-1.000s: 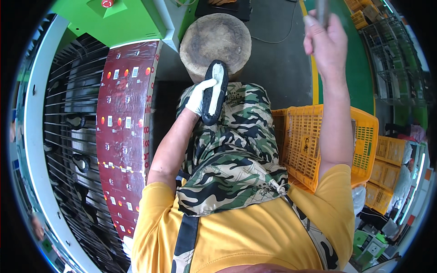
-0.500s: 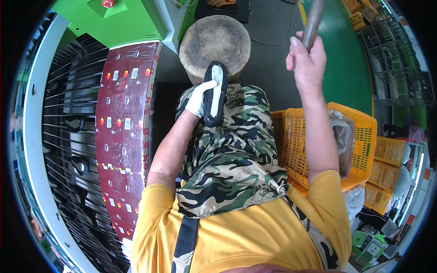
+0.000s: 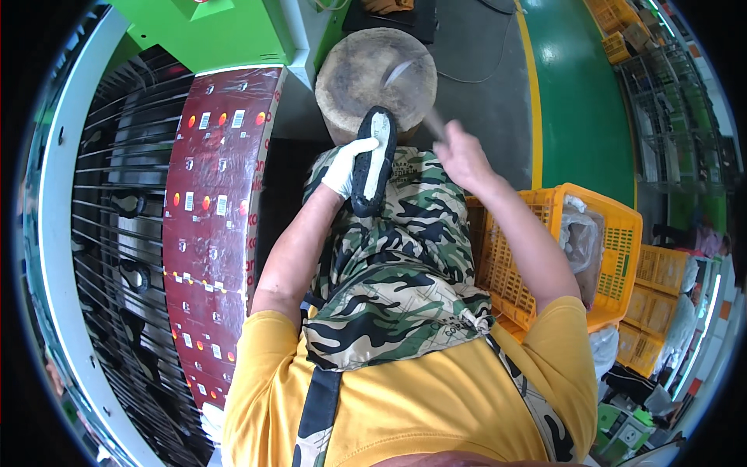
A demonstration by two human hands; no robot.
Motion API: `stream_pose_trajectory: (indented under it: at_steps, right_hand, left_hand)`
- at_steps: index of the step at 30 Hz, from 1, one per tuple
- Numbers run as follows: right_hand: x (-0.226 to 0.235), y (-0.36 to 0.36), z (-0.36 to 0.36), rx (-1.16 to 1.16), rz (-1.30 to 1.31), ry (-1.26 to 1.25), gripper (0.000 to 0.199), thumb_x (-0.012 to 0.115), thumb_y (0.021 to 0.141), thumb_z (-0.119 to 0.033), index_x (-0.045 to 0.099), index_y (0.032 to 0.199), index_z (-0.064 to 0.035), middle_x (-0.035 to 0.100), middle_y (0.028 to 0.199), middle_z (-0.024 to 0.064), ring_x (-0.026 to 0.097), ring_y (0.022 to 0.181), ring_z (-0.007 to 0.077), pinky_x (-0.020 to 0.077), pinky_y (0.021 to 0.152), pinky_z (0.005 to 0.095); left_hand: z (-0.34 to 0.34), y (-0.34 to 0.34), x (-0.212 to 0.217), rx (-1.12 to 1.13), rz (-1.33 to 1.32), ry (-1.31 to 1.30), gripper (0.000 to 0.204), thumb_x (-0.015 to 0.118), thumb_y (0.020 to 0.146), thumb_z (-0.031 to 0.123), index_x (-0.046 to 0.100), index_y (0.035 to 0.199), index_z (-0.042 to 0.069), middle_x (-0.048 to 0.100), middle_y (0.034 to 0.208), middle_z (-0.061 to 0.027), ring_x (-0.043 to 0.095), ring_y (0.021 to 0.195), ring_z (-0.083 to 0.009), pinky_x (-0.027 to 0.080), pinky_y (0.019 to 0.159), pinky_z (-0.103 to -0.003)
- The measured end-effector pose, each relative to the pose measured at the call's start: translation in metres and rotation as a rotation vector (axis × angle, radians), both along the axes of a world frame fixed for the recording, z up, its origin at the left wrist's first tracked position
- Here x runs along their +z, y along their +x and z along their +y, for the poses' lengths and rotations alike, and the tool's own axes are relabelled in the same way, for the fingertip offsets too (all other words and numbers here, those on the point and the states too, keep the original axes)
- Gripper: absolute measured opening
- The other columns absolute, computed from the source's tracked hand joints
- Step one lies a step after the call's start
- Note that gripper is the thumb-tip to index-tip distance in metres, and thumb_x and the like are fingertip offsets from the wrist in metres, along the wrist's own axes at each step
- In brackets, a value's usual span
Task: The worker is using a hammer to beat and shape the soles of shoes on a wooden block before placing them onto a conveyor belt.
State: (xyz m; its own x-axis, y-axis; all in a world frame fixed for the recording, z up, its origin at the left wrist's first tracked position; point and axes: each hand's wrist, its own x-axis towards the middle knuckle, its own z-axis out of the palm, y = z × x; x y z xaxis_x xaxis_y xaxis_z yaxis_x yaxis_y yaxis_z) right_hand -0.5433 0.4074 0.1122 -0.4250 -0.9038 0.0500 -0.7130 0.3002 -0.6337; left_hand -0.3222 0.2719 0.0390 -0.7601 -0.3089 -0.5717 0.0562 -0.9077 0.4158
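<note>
My left hand (image 3: 344, 165), in a white glove, grips a black shoe upper (image 3: 376, 175) with its underside up. A pale strip runs down its middle, and my thumb presses on that strip. The toe end lies over the near edge of a round wooden stump (image 3: 354, 74); the other end is above my lap. My bare right hand (image 3: 464, 158) is closed round the handle of a hammer (image 3: 437, 127). Motion smears the hammer, and its head shows only as a pale streak over the stump, apart from the shoe upper.
Left of me stand a carton with a dark red printed cover (image 3: 218, 187) and a rack of metal rods (image 3: 117, 233) holding dark shoe parts. A green machine (image 3: 202, 35) stands at the far left. Beside my right arm is a yellow plastic crate (image 3: 622, 241) containing clear plastic.
My right hand has swung the hammer down and leftward, from raised at the upper right to over the stump. My left hand and the shoe upper stay nearly in place; the view has shifted slightly.
</note>
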Motion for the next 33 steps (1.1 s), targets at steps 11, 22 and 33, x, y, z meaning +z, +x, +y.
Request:
stream_pose_trajectory:
  at_steps: [11, 22, 33]
  right_hand:
    - [0.027, 0.010, 0.004, -0.037, -0.091, 0.019, 0.028, 0.070, 0.094, -0.016, 0.052, 0.110, -0.0003, 0.063, 0.076, 0.0127, 0.064, 0.065, 0.0210, 0.0537, 0.061, 0.0371]
    - [0.000, 0.030, 0.023, -0.156, -0.262, -0.125, 0.027, 0.066, 0.094, -0.018, 0.048, 0.101, 0.0018, 0.067, 0.086, 0.0294, 0.067, 0.086, 0.0502, 0.0526, 0.074, 0.0524]
    - [0.002, -0.003, 0.026, -0.367, -0.738, -0.091, 0.011, 0.063, 0.096, -0.010, 0.055, 0.096, -0.0033, 0.052, 0.068, 0.0013, 0.045, 0.042, 0.0105, 0.0369, 0.037, 0.0282]
  left_hand:
    - [0.005, 0.004, -0.002, 0.027, -0.010, -0.024, 0.035, 0.074, 0.086, 0.025, 0.068, 0.112, 0.001, 0.074, 0.090, -0.0108, 0.071, 0.074, -0.0224, 0.060, 0.068, -0.032]
    - [0.007, -0.003, -0.005, 0.046, -0.024, -0.046, 0.041, 0.075, 0.085, 0.028, 0.068, 0.111, -0.002, 0.074, 0.092, -0.0129, 0.072, 0.075, -0.0242, 0.060, 0.071, -0.032]
    - [-0.003, -0.010, 0.023, 0.313, -0.024, -0.416, 0.044, 0.079, 0.083, 0.020, 0.063, 0.121, 0.005, 0.070, 0.108, -0.0087, 0.067, 0.100, -0.0235, 0.053, 0.094, -0.040]
